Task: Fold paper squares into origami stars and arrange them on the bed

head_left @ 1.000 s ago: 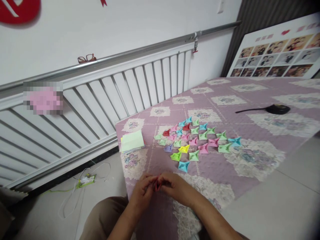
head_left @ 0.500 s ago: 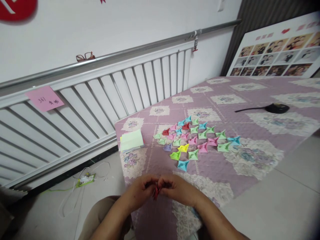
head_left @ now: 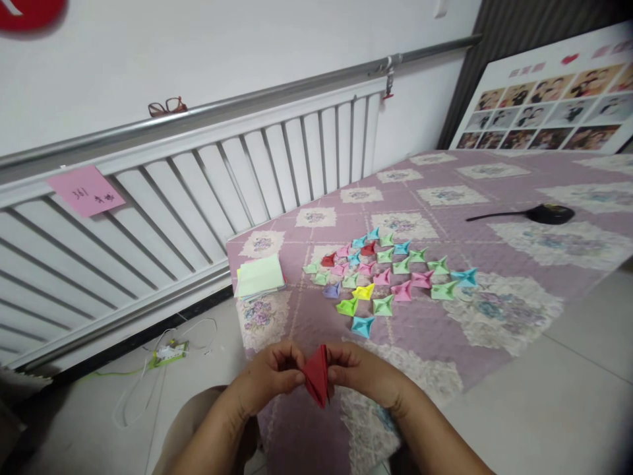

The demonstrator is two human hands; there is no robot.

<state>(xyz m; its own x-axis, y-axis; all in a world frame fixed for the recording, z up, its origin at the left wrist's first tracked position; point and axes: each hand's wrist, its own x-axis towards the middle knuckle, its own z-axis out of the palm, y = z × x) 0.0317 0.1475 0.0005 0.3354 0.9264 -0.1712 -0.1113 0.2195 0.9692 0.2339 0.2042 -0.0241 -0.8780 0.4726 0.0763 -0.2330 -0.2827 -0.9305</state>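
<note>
red folded paper (head_left: 318,376); purple tablecloth (head_left: 316,310) with white-edged floral patches.

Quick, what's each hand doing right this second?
Left hand: closed, pinching one side of the folded red paper.
Right hand: closed, pinching the other side of that same paper.

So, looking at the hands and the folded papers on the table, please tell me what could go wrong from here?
The red paper, pinched between the left hand and right hand, might crease wrongly or tear.
The blue folded piece lies just beyond the hands, so a knuckle could bump it.
The paper stack sits at the table's left edge and might slip off.
</note>
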